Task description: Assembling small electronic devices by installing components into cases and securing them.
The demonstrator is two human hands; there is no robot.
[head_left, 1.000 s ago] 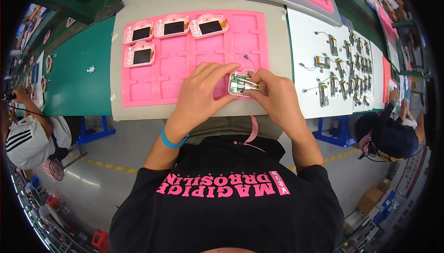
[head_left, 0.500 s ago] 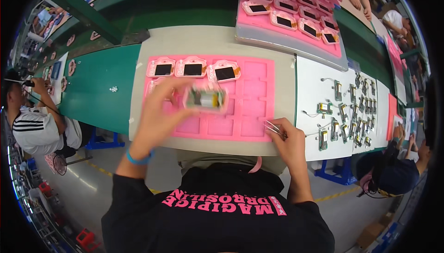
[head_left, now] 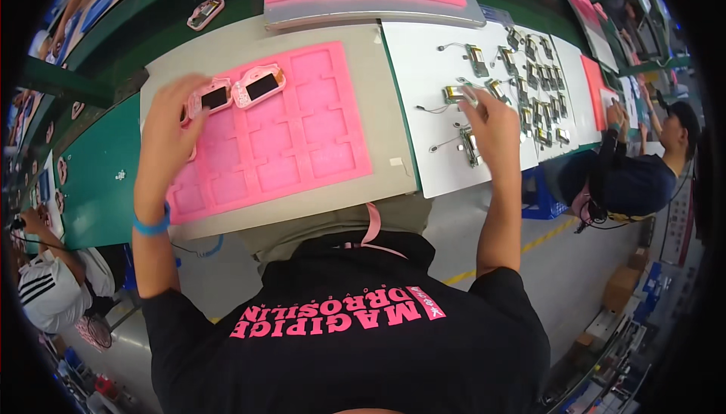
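My left hand (head_left: 168, 130) is over the left part of a pink foam tray (head_left: 354, 138), slightly blurred. Its thumb and fingers are apart, around the left side of a pink housing with a dark screen (head_left: 215, 99); I cannot make out a firm grip. A second pink housing (head_left: 259, 87) lies beside it in the tray. My right hand (head_left: 495, 130) reaches over the white sheet, thumb and fingertips closed on a small circuit board with a battery (head_left: 452, 95) and a trailing wire. Whether tweezers are still in that hand is hard to see.
Several more battery boards (head_left: 541, 81) lie across the white sheet (head_left: 439, 168). At the back stands a stacked tray (head_left: 363, 15) of pink housings. A pink shell with its board (head_left: 206, 13) rests on the green surface behind the mat. People sit to both sides.
My view has turned right. My left hand no longer holds the pink shell with the board and is back at the tray. My right hand has moved from the tray's edge to the boards.
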